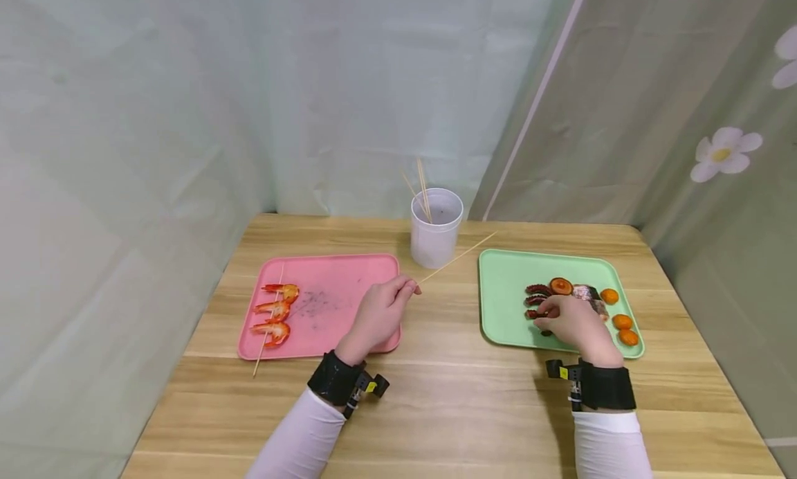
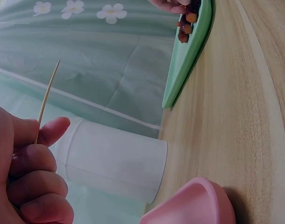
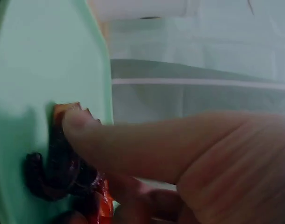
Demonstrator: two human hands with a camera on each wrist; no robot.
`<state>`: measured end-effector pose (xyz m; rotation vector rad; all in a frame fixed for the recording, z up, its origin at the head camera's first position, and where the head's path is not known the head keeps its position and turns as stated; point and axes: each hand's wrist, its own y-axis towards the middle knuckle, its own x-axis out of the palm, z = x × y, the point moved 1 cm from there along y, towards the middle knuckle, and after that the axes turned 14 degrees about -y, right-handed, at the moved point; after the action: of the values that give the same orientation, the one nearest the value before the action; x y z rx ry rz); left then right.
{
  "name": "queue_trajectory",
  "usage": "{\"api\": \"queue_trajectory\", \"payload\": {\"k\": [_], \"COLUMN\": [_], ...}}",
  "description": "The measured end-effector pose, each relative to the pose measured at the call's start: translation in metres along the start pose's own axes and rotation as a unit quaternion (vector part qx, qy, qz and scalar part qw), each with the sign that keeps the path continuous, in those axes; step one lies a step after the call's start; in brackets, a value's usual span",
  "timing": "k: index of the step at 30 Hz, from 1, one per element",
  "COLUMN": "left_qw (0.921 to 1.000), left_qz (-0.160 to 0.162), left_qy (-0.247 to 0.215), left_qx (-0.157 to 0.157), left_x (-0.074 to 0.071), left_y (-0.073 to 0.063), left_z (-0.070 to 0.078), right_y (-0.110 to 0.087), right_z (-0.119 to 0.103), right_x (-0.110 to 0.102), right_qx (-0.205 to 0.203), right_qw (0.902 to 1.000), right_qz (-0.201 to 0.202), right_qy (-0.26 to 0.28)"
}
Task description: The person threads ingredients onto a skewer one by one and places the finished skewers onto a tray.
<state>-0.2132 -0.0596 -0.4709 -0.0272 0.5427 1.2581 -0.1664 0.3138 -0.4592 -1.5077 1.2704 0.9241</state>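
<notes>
A thin wooden skewer [image 1: 459, 257] is pinched in my left hand [image 1: 381, 311], between thumb and curled fingers, by the near right corner of the pink tray [image 1: 336, 264]. Its point slants up to the right, and the left wrist view shows the skewer [image 2: 48, 91] bare. Over the green tray [image 1: 507, 271] my right hand [image 1: 575, 323] grips a dark red octopus tentacle [image 3: 60, 140], thumb tip on its pale cut end; the other fingers are partly hidden. More tentacles [image 1: 537, 289] lie just beyond these fingers.
Three shrimp [image 1: 274, 310] sit on a skewer across the pink tray's left side. A white cup [image 1: 436, 240] with several skewers stands at the back. The green tray also bears a mushroom slice [image 1: 561, 286], orange balls [image 1: 623, 322] and a dark-and-pale piece [image 1: 585, 292].
</notes>
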Motion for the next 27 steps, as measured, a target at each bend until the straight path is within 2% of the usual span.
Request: {"api": "queue_trajectory", "payload": {"k": [4,15,22,27], "left_qw": [1.0,0.9998,0.9997,0.9997], "left_qz": [-0.002,0.011,0.011,0.016], "left_qy": [0.001,-0.014,-0.017,-0.012], "left_qx": [-0.001,-0.006,-0.015,-0.015], "left_x": [-0.001,-0.007,-0.011,-0.014], "left_y": [0.0,0.002,0.002,0.002], "left_z": [0.001,-0.001,-0.001,-0.003], "right_y": [0.001,0.002,0.003,0.006], "right_z": [-0.004,-0.007,-0.007,-0.007], "right_x": [0.004,0.006,0.01,0.013], "right_qx": [0.021,0.05,0.054,0.035], "right_qw": [0.9996,0.998,0.998,0.9991], "right_qz": [0.018,0.029,0.014,0.014], "right_qy": [-0.008,-0.026,-0.031,-0.017]}}
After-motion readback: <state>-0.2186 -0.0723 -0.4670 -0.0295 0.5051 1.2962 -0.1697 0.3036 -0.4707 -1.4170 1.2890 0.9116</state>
